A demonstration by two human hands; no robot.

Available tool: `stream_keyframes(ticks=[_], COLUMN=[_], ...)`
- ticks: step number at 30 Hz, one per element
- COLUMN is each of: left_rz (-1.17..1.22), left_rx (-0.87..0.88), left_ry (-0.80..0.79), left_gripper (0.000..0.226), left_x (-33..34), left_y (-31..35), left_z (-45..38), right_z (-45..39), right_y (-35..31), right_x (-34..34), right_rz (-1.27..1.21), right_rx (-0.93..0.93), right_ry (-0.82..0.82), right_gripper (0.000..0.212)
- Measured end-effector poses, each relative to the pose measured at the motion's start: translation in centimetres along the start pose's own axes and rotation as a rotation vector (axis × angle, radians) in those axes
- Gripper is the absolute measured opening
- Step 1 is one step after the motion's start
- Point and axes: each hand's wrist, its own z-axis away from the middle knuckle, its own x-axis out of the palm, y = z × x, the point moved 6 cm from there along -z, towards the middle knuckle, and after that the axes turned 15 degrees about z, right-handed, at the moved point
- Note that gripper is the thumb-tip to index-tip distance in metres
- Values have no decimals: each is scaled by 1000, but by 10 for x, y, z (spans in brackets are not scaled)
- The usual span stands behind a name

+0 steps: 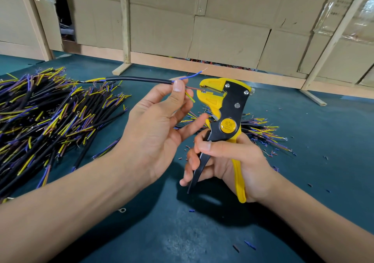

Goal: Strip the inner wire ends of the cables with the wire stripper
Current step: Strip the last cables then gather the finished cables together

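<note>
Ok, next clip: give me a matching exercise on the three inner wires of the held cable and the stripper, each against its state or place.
Things:
1. blue wire
2. brown wire
3. yellow-green wire
4. wire stripper

States or places:
A. gripped by the right hand at its handles
B. points up and away, bare strands at its tip
C. its end sits in the tool's yellow head
D. angles down below the left hand's thumb, tip free

Pairs: 1-B, 2-C, 3-D, 4-A
</note>
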Motion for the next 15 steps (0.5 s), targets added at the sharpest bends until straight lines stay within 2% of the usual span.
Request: stream_keyframes(ticks=[15], left_rz=[-7], left_rx=[19], left_ry=[23], left_gripper=[10], left_x=[0], left_y=[0], left_z=[3], right_z=[0], right_y=[1], right_x=[1], right_rz=[-1], right_rx=[55], right_ry=[20], right_gripper=[8])
